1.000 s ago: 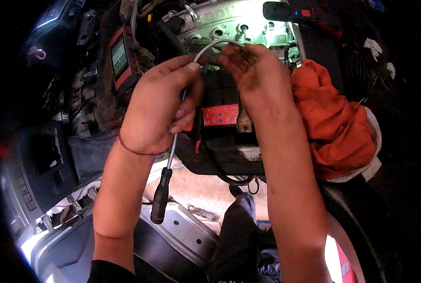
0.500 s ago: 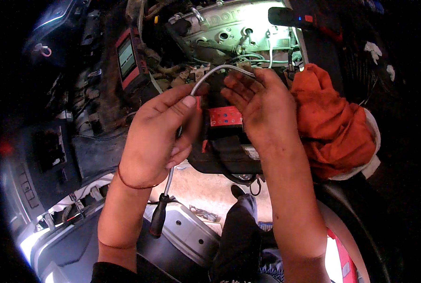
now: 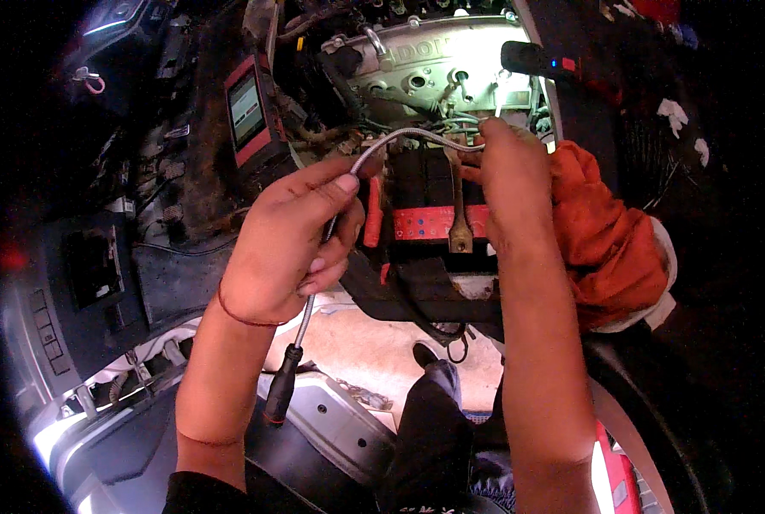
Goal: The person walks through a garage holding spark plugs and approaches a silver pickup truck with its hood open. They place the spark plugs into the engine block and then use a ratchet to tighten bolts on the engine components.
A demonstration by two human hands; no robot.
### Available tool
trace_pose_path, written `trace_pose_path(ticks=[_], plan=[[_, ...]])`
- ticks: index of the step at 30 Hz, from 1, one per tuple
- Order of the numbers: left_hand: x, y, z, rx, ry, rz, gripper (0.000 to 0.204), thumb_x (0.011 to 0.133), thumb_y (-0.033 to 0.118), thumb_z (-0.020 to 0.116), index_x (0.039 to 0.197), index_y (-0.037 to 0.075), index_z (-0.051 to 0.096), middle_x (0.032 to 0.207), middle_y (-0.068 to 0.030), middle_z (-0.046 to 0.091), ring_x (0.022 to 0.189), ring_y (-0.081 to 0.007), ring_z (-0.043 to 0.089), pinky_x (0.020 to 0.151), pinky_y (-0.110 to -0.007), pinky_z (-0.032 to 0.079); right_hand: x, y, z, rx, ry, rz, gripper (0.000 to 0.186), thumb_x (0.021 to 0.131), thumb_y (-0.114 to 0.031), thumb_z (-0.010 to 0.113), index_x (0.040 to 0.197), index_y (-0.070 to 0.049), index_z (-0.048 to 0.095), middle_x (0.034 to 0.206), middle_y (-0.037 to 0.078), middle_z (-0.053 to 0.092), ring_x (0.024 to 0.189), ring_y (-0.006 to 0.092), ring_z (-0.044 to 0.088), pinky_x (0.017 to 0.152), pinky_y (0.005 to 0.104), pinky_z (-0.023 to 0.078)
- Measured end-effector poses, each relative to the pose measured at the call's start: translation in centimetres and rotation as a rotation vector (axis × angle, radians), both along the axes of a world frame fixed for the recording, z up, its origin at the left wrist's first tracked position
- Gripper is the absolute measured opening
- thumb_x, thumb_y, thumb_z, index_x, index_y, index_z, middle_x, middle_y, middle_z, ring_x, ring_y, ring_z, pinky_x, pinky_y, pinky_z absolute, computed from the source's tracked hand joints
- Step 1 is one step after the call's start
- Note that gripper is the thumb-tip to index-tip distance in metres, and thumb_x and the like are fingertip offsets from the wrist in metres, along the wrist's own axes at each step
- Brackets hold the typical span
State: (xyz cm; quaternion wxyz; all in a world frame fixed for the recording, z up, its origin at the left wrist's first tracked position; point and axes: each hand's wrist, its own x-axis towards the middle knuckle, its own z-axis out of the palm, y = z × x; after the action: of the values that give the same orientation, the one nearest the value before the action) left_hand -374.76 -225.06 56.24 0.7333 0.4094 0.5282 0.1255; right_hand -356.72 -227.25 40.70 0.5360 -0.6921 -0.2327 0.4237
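Observation:
A thin, bendable metal tool (image 3: 406,133) with a ribbed silver shaft and a black handle (image 3: 284,390) arcs between my two hands. My left hand (image 3: 288,231) is closed around the shaft, thumb on top, and the handle hangs below it. The far end of the shaft runs into my right hand (image 3: 517,176), whose fingers are curled together; they hide the tool's tip. Beyond my right hand lies the brightly lit engine cover (image 3: 425,56), with round holes in it. A thin white piece (image 3: 498,110) shows just above my right fingers; whether they touch it I cannot tell.
A black battery with a red label (image 3: 421,223) sits below my hands, with an open-ended wrench (image 3: 460,233) on it and a red handle (image 3: 372,214) beside it. An orange cloth (image 3: 614,248) lies right. A tablet-like tester (image 3: 247,111) stands left; a work lamp (image 3: 528,58) lights the engine.
My right hand has moved slightly right and its spread fingers have curled closed at the shaft's end. The wrench on the battery has come into sight. My left hand keeps its hold.

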Motion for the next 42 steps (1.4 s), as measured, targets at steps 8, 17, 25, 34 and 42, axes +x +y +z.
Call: trace_pose_path(ticks=[8, 17, 25, 34, 42], plan=[[-1.1, 0.8, 0.7, -0.036, 0.019, 0.014, 0.034, 0.1, 0.021, 0.048, 0.126, 0.0, 0.05, 0.062, 0.0004, 0.043, 0.039, -0.0037, 0.027, 0.03, -0.019, 0.019, -0.6, 2.0, 2.9, -0.13, -0.798, -0.048, 0.032, 0.087, -0.021, 0.053, 0.099, 0.008, 0.057, 0.099, 0.029, 0.062, 0.09, 0.0451, 0.062, 0.084, 0.0497, 0.05], [-1.4, 1.8, 0.4, -0.076, 0.028, 0.016, 0.032, 0.1, 0.017, 0.046, 0.127, 0.0, 0.052, 0.061, -0.0013, 0.048, 0.038, -0.0047, 0.033, 0.033, -0.02, 0.024, 7.2, 15.0, -8.8, -0.652, -0.851, 0.52, 0.031, 0.083, -0.021, 0.06, 0.103, 0.003, 0.063, 0.104, 0.024, 0.066, 0.097, 0.0388, 0.065, 0.084, 0.0459, 0.053], [-3.2, 1.1, 1.1, -0.027, 0.066, -0.013, 0.036, 0.101, 0.019, 0.047, 0.129, -0.003, 0.05, 0.059, -0.001, 0.045, 0.039, -0.0042, 0.032, 0.035, -0.019, 0.023, 7.9, 15.3, -9.5, -0.707, -0.891, 0.725, 0.028, 0.083, -0.02, 0.063, 0.101, 0.001, 0.065, 0.102, 0.022, 0.067, 0.092, 0.0354, 0.065, 0.079, 0.0434, 0.053], [-2.9, 1.0, -0.2, 0.015, 0.087, -0.036, 0.036, 0.1, 0.02, 0.047, 0.13, 0.0, 0.05, 0.058, -0.0012, 0.046, 0.038, -0.0042, 0.032, 0.034, -0.019, 0.023, 8.1, 12.1, -9.2, -0.596, -0.894, 0.751, 0.025, 0.083, -0.02, 0.066, 0.099, -0.001, 0.068, 0.098, 0.019, 0.068, 0.086, 0.0316, 0.066, 0.073, 0.0407, 0.054], [-2.5, 4.5, -2.0, 0.022, 0.045, -0.104, 0.032, 0.099, 0.019, 0.047, 0.126, 0.001, 0.052, 0.064, 0.0004, 0.045, 0.04, -0.0032, 0.028, 0.032, -0.018, 0.02, 4.3, 11.1, -6.2, -0.5, -1.01, 0.712, 0.018, 0.082, -0.02, 0.069, 0.087, -0.003, 0.073, 0.088, 0.016, 0.071, 0.081, 0.0284, 0.069, 0.07, 0.0389, 0.054]])
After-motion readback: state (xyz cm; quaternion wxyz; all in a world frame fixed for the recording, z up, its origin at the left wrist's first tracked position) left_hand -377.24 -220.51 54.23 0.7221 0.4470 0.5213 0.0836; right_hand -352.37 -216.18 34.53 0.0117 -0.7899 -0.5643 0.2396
